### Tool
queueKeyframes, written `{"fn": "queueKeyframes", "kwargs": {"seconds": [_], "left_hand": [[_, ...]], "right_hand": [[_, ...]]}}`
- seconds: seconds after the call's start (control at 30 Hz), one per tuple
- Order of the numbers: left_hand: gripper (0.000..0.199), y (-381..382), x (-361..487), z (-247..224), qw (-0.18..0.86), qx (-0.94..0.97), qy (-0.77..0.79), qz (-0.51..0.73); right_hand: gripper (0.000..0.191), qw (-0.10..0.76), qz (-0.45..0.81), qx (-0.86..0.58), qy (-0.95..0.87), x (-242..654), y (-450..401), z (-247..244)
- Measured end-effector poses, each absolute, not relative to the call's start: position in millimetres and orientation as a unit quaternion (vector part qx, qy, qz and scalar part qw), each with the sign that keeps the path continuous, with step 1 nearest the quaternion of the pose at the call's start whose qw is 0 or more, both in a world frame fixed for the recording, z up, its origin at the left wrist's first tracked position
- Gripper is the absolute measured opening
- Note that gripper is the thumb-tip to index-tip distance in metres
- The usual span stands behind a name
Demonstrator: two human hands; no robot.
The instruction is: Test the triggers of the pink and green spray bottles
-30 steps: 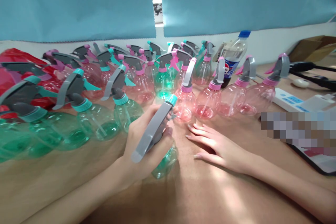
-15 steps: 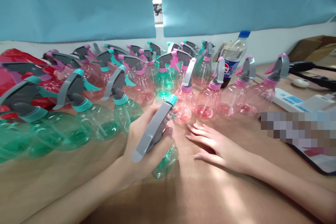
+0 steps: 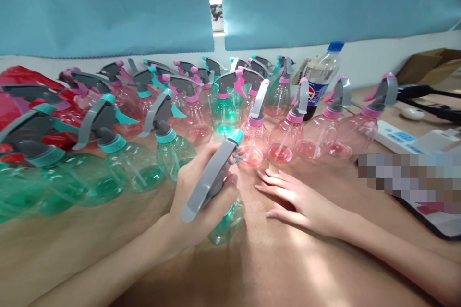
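Observation:
My left hand (image 3: 200,201) is wrapped round the neck of a green spray bottle (image 3: 226,224) with a grey head and teal nozzle. The bottle's neck and trigger are mostly hidden by my fingers. On the table to its right, my right hand (image 3: 293,196) lies palm down with its fingers spread, holding nothing. Just beyond those fingertips stands a pink spray bottle (image 3: 254,144), the nearest of several in a row. Left of my left hand is another green spray bottle (image 3: 175,153), beside more of the same kind.
Many green and pink spray bottles crowd the back. Behind the pink row stands a cola bottle (image 3: 320,76) with a blue cap. At right are a white power strip (image 3: 399,136), a phone (image 3: 432,218), a cardboard box (image 3: 428,67) and black cables. Red plastic (image 3: 25,79) lies far left.

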State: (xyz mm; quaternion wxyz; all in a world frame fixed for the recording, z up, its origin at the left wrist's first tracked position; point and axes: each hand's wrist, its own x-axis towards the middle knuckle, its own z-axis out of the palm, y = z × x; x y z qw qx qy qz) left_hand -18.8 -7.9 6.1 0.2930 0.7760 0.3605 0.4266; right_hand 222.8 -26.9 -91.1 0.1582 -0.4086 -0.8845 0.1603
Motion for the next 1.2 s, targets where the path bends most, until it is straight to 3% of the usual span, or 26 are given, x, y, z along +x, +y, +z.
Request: {"fn": "queueKeyframes", "kwargs": {"seconds": [0.53, 1.2], "left_hand": [[0.021, -7.0, -18.8, 8.7, 0.305, 0.777, 0.366, 0.413], [0.007, -5.7, -27.8, 12.7, 0.256, 0.826, 0.323, 0.385]], "right_hand": [[0.055, 0.168, 0.168, -0.411, -0.880, 222.7, -26.8, -92.0], [0.056, 0.180, 0.174, -0.407, -0.878, 222.7, -26.8, -91.6]]}}
